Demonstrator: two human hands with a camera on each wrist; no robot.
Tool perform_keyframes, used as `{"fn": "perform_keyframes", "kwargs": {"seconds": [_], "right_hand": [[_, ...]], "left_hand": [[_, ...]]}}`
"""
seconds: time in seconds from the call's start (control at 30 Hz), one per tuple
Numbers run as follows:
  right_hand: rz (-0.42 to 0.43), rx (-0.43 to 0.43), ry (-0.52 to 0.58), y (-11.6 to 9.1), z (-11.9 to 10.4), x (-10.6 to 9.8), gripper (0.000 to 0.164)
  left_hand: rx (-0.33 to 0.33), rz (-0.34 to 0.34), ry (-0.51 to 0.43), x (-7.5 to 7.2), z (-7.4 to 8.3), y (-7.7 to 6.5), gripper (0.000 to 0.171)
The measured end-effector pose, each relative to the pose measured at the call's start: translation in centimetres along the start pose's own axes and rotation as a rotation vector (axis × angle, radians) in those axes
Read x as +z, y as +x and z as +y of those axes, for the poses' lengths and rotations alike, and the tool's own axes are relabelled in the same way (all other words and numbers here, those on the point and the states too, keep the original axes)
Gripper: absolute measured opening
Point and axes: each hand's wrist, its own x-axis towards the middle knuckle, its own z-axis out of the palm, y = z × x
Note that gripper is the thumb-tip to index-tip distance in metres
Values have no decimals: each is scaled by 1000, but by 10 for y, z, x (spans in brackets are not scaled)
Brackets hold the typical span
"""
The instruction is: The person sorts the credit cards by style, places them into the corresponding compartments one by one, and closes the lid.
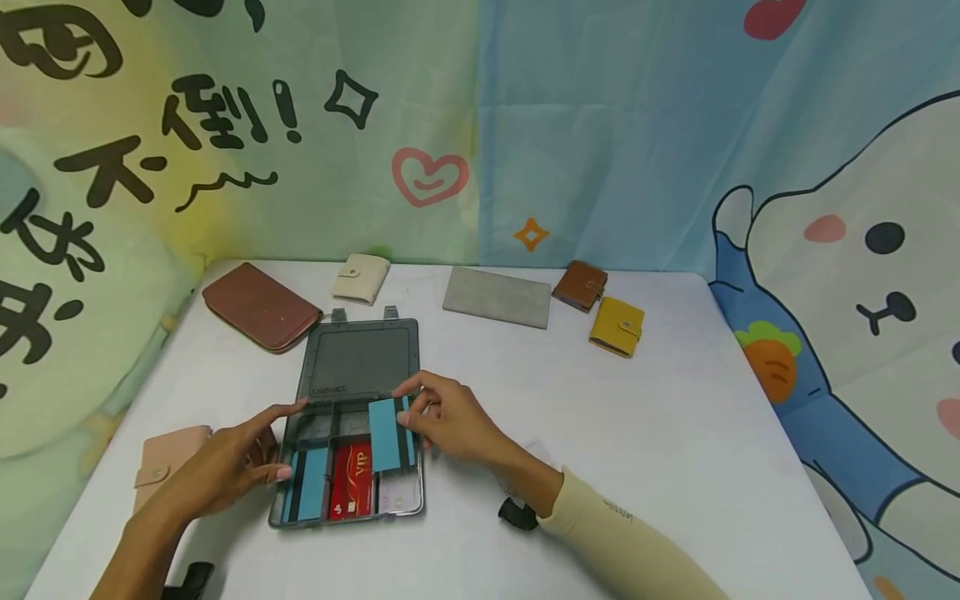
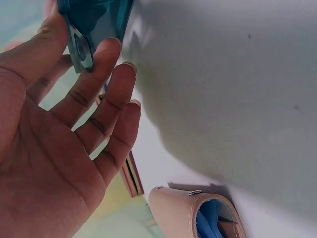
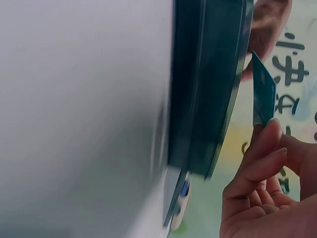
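A dark translucent plastic case point(image 1: 300, 524) lies with its lid point(image 1: 363, 358) folded back on the table. In its compartments are a blue card point(image 1: 309, 483) with a dark stripe, a red VIP card point(image 1: 351, 479) and a pale card point(image 1: 399, 497). My right hand point(image 1: 453, 417) pinches another blue striped card point(image 1: 387, 437) between thumb and fingers, above the right compartments. Seen from the right wrist, that card point(image 3: 264, 91) tilts over the case wall point(image 3: 203, 99). My left hand point(image 1: 228, 462) touches the case's left edge, its fingers spread and fairly straight.
A pink wallet point(image 1: 168, 454) lies left of the case, partly behind the left hand. Along the back are a brown zip wallet point(image 1: 261, 308), a cream wallet point(image 1: 362, 279), a grey flat wallet point(image 1: 497, 297), a small brown wallet point(image 1: 580, 285) and a yellow wallet point(image 1: 617, 327).
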Motion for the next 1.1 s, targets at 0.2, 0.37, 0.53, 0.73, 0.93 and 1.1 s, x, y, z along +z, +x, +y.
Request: {"fn": "perform_keyframes", "kwargs": {"seconds": [0.2,0.37,0.53,0.73,0.93,1.1], "right_hand": [[-34,-18,28,7,-9,22,24],[-44,-1,74,13,-14,34,24],[-70,-17,91,19,-17,43,26],[-95,-25,100,26,-17,54,25],[-120,4,69,29,-19,65,24],[-154,2,-50,30,-20,72,24]], "left_hand": [[-9,0,5,0,0,0,84],[-23,2,6,-1,-1,1,84],[-25,0,18,-1,-1,1,84],[-5,6,32,-2,-2,4,83],[7,4,25,-2,-3,4,82],[1,5,26,-1,-2,2,82]]}}
